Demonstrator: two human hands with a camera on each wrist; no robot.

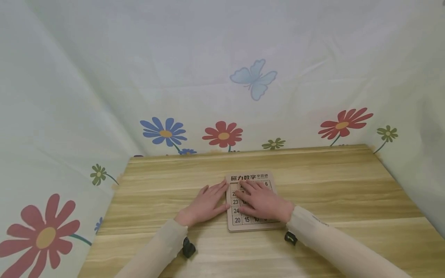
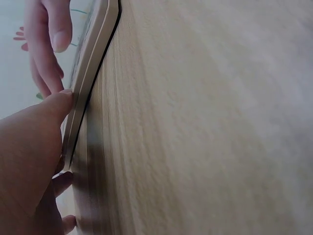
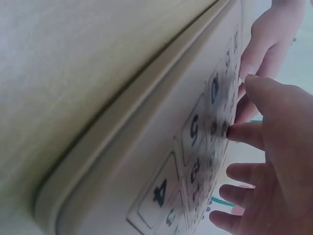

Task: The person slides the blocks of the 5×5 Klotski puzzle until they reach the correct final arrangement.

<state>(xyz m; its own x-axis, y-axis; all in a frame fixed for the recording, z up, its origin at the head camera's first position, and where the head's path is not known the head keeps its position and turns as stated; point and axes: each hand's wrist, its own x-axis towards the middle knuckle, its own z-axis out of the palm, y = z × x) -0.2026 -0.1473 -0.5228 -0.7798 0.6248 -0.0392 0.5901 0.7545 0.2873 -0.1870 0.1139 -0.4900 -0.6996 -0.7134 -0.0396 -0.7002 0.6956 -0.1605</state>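
Observation:
A flat number slide puzzle (image 1: pixel 243 227) lies on the table, with Chinese print along its top and square tiles in rows below. At its upper left corner one slot shows no tile. My left hand (image 1: pixel 205 204) touches the puzzle's left edge, thumb tip and fingertips against the side, as the left wrist view shows along the puzzle's rim (image 2: pixel 93 54). Over the tiles spreads my right hand (image 1: pixel 262 201), its fingers extended and covering the middle rows. In the right wrist view a fingertip of the right hand (image 3: pixel 288 156) meets a tile; the other fingers reach past.
The wood-grain table (image 1: pixel 330 181) extends on both sides of the puzzle. Behind and beside it hangs a pale cloth (image 1: pixel 194 77) printed with flowers and a butterfly. A small black device (image 1: pixel 189 248) sits at the left wrist, another black device (image 1: pixel 291 238) at the right.

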